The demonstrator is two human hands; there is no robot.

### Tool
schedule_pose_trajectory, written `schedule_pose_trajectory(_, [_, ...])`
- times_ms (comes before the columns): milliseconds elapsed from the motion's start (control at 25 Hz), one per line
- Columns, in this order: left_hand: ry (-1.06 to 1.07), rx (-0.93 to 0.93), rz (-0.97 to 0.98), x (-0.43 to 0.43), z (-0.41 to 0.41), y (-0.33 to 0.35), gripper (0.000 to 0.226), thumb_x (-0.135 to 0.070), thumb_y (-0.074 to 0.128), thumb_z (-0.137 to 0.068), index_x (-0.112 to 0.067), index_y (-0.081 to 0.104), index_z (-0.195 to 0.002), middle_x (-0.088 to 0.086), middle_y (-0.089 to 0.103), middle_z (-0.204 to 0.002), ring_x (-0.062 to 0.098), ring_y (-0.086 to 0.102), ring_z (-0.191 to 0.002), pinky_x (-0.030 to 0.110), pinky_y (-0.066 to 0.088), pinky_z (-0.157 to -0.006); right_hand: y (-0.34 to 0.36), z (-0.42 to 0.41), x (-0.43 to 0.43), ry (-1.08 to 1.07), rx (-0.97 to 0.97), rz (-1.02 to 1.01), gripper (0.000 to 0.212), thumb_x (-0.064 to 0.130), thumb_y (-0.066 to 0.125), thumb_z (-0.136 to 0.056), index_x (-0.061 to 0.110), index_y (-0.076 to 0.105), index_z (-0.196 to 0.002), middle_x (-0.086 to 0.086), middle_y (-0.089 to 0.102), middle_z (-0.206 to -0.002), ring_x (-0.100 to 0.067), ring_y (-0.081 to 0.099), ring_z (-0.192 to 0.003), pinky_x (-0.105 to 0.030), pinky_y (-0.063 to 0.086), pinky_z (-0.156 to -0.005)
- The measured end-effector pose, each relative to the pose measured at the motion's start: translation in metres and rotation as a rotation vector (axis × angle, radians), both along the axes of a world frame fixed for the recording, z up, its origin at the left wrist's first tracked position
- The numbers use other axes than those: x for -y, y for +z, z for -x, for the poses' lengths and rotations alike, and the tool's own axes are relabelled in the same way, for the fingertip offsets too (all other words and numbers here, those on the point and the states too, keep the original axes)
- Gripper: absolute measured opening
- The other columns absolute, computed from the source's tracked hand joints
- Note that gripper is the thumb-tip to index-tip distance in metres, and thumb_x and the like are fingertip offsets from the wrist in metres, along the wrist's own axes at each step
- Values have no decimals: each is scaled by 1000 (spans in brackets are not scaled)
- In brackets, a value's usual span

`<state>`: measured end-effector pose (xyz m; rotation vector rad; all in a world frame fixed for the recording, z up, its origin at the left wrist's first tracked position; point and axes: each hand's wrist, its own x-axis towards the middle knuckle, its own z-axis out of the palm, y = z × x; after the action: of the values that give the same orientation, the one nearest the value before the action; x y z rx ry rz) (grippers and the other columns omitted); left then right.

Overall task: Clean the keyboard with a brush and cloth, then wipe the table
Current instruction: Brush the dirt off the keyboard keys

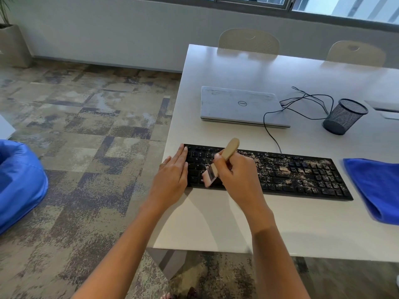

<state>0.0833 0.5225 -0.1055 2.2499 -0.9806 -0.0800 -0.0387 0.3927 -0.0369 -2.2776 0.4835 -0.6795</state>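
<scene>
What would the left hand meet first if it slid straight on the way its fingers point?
The left hand lies flat on the keyboard at its left end, fingers pointing away from the person. Straight on looks like bare table; the laptop seems to lie right of that line.

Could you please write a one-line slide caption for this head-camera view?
Right hand brushes the crumb-strewn keyboard with a brush while the left hand steadies its end.

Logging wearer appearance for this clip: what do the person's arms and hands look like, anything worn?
Both forearms are bare up to the frame edge, with no sleeves visible. The left hand and right hand show no gloves, and no rings, watch or bracelets can be seen.
</scene>
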Motion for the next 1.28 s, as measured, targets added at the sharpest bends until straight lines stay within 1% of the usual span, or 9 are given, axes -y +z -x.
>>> schedule_pose_trajectory(240, [17, -9, -2, -1, 5, 8, 49, -21, 29, -106, -17, 21, -154, -7, 17, -161, 9, 22, -144, 27, 13, -118, 0, -11, -7, 53, -11, 28, 40, 25, 55, -101, 6, 57, -66, 2, 48, -51, -13, 40, -47, -22, 31, -51])
schedule_pose_trajectory(440, [-5, 12, -20, -1, 1, 1, 57, -33, 19, -99, -14, 24, -153, -3, 19, -160, 11, 25, -145, 30, 14, -121, -1, -35, -1, 19, -7, 87, 37, 31, 53, -103, 5, 66, -81, -5, 61, -64, -19, 54, -55, -36, 44, -57])
schedule_pose_trajectory(600, [-3, 18, -16, -1, 0, 1, 59, -33, 18, -97, -14, 25, -153, -2, 20, -160, 11, 26, -145, 32, 15, -121, 3, -36, 4, 16, -29, 95, 35, 32, 53, -103, 5, 69, -88, -5, 64, -66, -18, 59, -57, -31, 46, -57])
schedule_pose_trajectory(720, [4, 13, -28, 0, 2, 3, 55, -30, 20, -101, -14, 24, -153, -3, 20, -160, 11, 27, -144, 28, 11, -120, 13, -23, 17, -20, -126, 64, 33, 33, 54, -102, 6, 72, -92, -4, 66, -69, -13, 58, -54, -23, 46, -53])
schedule_pose_trajectory(840, [4, 9, -18, 0, 2, 4, 59, -32, 19, -97, -13, 26, -153, -2, 21, -159, 13, 29, -143, 29, 13, -120, 29, -12, 24, 5, -75, -45, 23, 30, 60, -99, 11, 74, -100, -2, 70, -80, -17, 65, -62, -32, 57, -60])
schedule_pose_trajectory(920, [6, 12, -11, 0, 2, 5, 58, -31, 22, -97, -12, 28, -152, -1, 24, -159, 16, 32, -142, 33, 18, -120, 36, -12, 17, 95, -56, -216, 18, 26, 64, -97, 13, 75, -103, 0, 73, -87, -16, 68, -70, -30, 60, -60])
schedule_pose_trajectory(1080, [-7, 9, -10, -1, 3, 9, 58, -29, 23, -97, -11, 29, -152, 0, 24, -159, 18, 32, -142, 36, 21, -120, 30, -14, 4, 225, -139, -311, 8, 15, 71, -92, 14, 78, -92, 6, 76, -87, -13, 72, -82, -31, 63, -68])
schedule_pose_trajectory(1200, [1, 12, -22, -2, 4, 9, 49, -21, 28, -104, -12, 25, -153, -2, 21, -160, 14, 28, -143, 30, 15, -120, 32, -7, 15, 164, -189, -229, 10, 13, 71, -87, 14, 78, -81, 11, 74, -77, -11, 71, -76, -31, 62, -71])
schedule_pose_trajectory(1280, [13, 0, -17, -2, 4, 10, 48, -18, 31, -105, -14, 24, -153, -4, 20, -160, 13, 27, -143, 28, 13, -119, 39, -2, 23, 100, -194, -190, 9, 11, 70, -87, 12, 77, -81, 10, 71, -71, 1, 69, -65, -19, 55, -62])
